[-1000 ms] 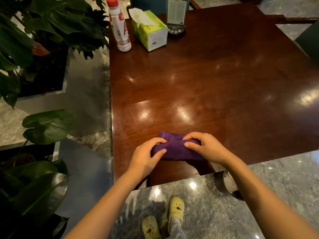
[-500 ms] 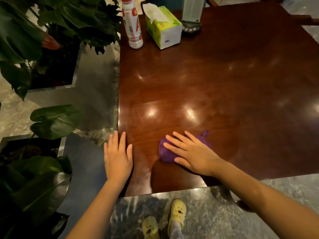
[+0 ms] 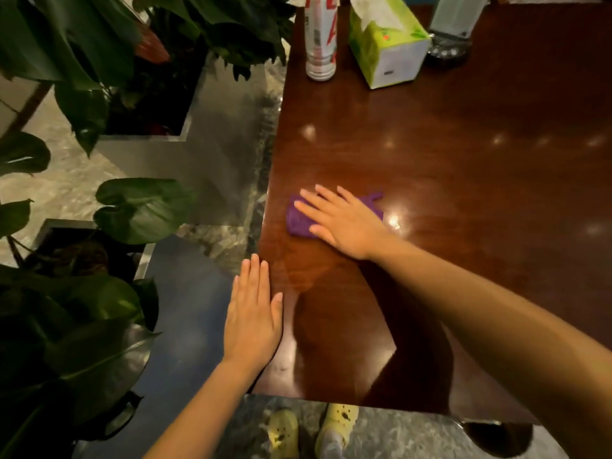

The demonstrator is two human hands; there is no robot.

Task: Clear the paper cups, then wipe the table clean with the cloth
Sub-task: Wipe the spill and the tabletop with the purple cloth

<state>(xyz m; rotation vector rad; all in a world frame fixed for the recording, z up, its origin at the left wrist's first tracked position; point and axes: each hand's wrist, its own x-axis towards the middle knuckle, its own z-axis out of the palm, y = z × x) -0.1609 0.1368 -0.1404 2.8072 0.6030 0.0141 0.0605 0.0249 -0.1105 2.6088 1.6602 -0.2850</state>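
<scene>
Purple cloth (image 3: 299, 223) flat on wooden table (image 3: 463, 193), near its 9 o'clock edge | pressed under right hand (image 3: 344, 220), fingers straight and spread, no grip | left hand (image 3: 251, 319) at 7 o'clock of cloth, flat on table edge, fingers straight, holding nothing | bottle (image 3: 320, 44) at 12 o'clock, tissue box (image 3: 387, 51) at 1 o'clock, well apart from cloth
</scene>
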